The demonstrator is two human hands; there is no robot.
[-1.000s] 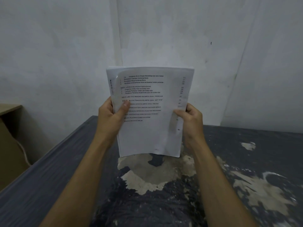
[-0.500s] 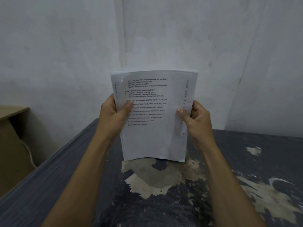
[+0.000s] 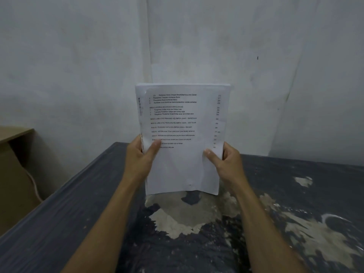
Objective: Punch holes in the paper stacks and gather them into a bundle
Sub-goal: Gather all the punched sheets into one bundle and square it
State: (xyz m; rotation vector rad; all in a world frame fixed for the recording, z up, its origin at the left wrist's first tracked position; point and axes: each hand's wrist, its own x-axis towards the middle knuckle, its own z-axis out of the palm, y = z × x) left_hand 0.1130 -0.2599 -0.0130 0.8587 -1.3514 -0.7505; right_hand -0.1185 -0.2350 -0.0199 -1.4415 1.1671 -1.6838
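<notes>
- A bare, pale plaster wall (image 3: 78, 56) closes off the room behind a dark bench (image 3: 295, 174) whose coating has worn through in pale patches (image 3: 173, 219); that is all the backdrop there is.
- The paper stack (image 3: 183, 166) stands upright in the air above the worn middle of the bench, printed side to the person, its bottom edge just clear of the surface as far as I can tell.
- It looks like a contents page, lines of text with numbers down the right margin; too small to read properly.
- Down its left margin runs a faint line of marks, possibly punched holes, though I cannot be sure.
- The left hand (image 3: 137, 160) grips the stack's left edge, thumb laid across the front sheet and the other fingers hidden behind.
- The right hand (image 3: 226, 166) grips the right edge the same way, thumb on the front.
- Held on end from both sides like this, I would guess the sheets are being squared up so the edges line up before bundling.
- To the far left, a brown piece of furniture (image 3: 13, 164) stands beside the bench, well apart from the paper.
</notes>
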